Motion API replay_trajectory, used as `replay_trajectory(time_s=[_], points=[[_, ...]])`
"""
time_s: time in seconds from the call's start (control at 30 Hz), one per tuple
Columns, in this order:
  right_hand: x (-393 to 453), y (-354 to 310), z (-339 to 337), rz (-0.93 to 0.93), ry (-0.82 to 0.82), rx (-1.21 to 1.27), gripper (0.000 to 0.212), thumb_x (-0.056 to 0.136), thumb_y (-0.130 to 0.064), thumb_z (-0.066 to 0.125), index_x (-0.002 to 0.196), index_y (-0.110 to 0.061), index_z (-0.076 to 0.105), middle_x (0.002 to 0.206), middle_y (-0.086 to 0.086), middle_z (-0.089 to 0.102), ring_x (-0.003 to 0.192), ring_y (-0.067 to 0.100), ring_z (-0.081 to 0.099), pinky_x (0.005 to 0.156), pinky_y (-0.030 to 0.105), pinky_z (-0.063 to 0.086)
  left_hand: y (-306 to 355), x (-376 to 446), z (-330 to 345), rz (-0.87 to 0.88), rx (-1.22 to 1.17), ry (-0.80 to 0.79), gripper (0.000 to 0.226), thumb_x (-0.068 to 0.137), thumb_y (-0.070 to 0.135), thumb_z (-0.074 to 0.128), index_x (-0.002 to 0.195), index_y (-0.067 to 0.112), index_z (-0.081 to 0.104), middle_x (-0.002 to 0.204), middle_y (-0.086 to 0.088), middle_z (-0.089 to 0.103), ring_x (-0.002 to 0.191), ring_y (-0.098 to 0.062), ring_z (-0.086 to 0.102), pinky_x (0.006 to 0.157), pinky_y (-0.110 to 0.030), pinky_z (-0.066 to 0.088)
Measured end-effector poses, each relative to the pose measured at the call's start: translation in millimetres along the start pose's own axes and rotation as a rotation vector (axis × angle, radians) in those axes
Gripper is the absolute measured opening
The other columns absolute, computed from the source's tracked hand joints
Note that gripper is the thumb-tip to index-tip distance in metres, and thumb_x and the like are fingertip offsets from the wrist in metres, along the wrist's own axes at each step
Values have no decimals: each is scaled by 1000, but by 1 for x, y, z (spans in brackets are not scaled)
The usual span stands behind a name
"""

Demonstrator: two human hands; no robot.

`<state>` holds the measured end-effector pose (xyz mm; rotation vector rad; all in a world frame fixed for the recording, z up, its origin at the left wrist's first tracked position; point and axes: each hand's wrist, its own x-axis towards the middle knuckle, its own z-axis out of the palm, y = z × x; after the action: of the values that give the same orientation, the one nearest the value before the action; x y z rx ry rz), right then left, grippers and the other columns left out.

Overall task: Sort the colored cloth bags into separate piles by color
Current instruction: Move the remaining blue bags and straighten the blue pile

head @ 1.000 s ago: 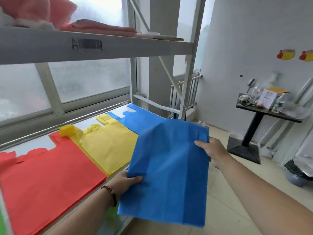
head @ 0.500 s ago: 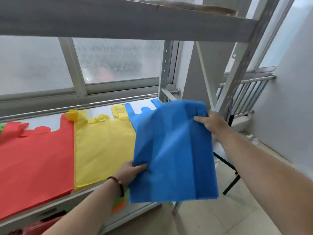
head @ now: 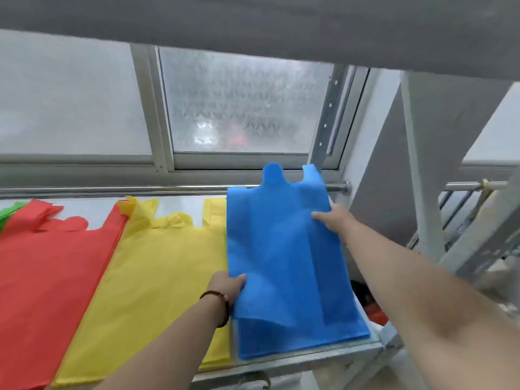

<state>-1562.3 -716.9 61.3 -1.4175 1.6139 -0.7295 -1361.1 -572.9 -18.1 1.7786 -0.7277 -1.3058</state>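
Laying a blue bag (head: 284,249) onto the blue pile at the right end of the shelf (head: 309,354), beside the yellow pile (head: 157,274) and red pile (head: 47,274). Left hand (head: 226,285) pinching its near left edge, right hand (head: 333,220) gripping the far right edge. Next, by judgement: lowering flat, squaring edges to the pile beneath, then letting go.

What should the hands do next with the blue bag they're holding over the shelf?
Probably let go and smooth it flat. The blue bag already lies over the blue pile beside the yellow pile, but the left hand and right hand grip its edges and its near corner is lifted.
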Motion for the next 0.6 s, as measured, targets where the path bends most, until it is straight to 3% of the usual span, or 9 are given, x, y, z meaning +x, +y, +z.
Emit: replay_trajectory(time_s=[0.1,0.17,0.27,0.4,0.5,0.6], points=[[17,45,19,119,-82,-349,13,88,-19,59,90,-6,58,96,14,57,83,26,57,62,25,38,-6,21,16,-6,129,96,24,89,14,56,106,-2,61,100,-12,64,85,-25,56,79,-33,47],[20,63,21,133,-95,-507,10,90,-17,53,91,-7,57,99,12,56,78,21,47,58,25,33,-12,25,23,-15,210,128,17,89,15,55,100,2,59,99,-11,61,85,-24,53,80,-35,48],[32,77,17,108,-39,-512,29,89,-9,47,113,1,58,117,15,62,85,26,50,69,27,37,-17,25,34,-57,299,148,16,89,17,56,95,2,56,97,-9,59,87,-26,56,73,-31,45],[27,79,19,130,32,-535,31,91,-8,44,119,0,55,112,13,60,95,30,58,71,28,38,-20,16,41,-85,286,214,16,88,15,57,95,1,57,94,-11,58,83,-28,54,72,-30,44],[13,82,21,150,54,-610,33,95,-4,39,126,2,50,127,12,56,115,27,57,77,29,41,-22,6,45,-89,312,272,19,88,16,57,98,0,60,93,-12,60,82,-29,56,73,-32,47],[4,82,17,82,-6,-609,36,93,-7,43,128,2,44,131,16,54,119,32,54,87,34,44,-19,-4,50,-76,360,287,27,88,19,56,106,-2,61,99,-15,63,91,-31,60,79,-35,50]])
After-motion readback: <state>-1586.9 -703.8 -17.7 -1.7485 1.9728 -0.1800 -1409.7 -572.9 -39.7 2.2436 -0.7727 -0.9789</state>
